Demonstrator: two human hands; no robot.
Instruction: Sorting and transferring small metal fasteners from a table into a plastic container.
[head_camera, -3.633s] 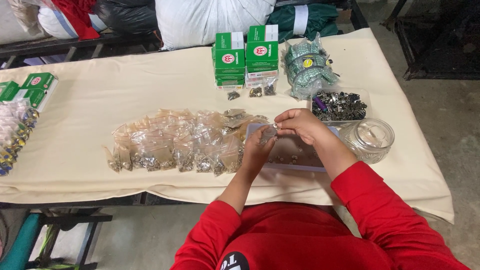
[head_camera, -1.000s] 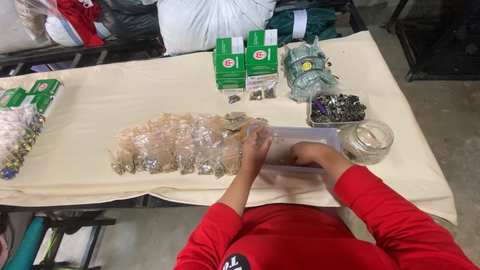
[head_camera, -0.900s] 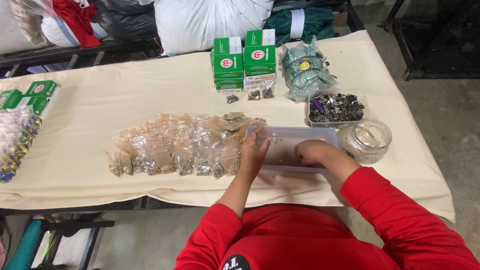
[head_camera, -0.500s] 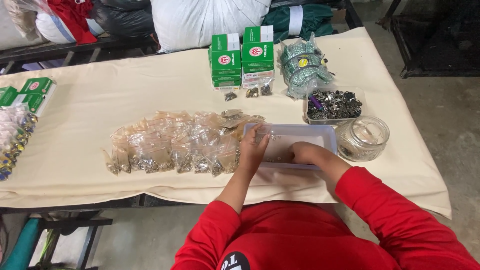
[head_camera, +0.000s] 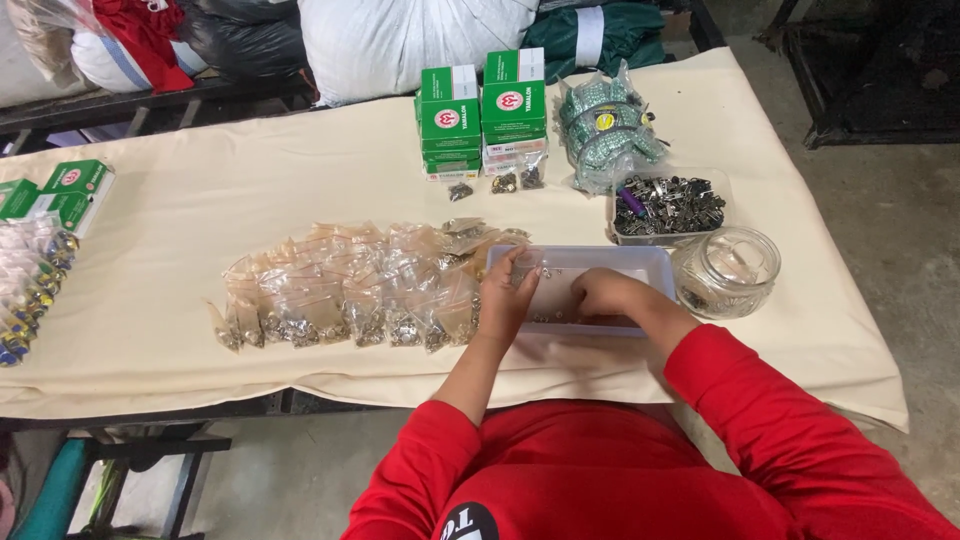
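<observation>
A shallow clear plastic tray (head_camera: 600, 256) with small metal parts lies at the table's near edge. My left hand (head_camera: 508, 292) rests on the tray's left end, and its fingers seem to pinch a small clear bag there. My right hand (head_camera: 600, 294) is inside the tray, palm down with curled fingers on the loose parts; what it holds is hidden. Left of the tray spreads a pile of small clear bags (head_camera: 340, 295) filled with metal parts, touching my left hand's side.
A glass jar (head_camera: 726, 272) stands right of the tray, with a box of dark metal clips (head_camera: 668, 205) behind it. Stacked green boxes (head_camera: 480, 108) and a bundle of green packets (head_camera: 604, 125) sit further back. More green boxes (head_camera: 62, 186) lie at the left edge.
Both hands were raised together above the tray earlier; they have come down, the right into the tray and the left onto its left end. In the last second the right hand shifted slightly left.
</observation>
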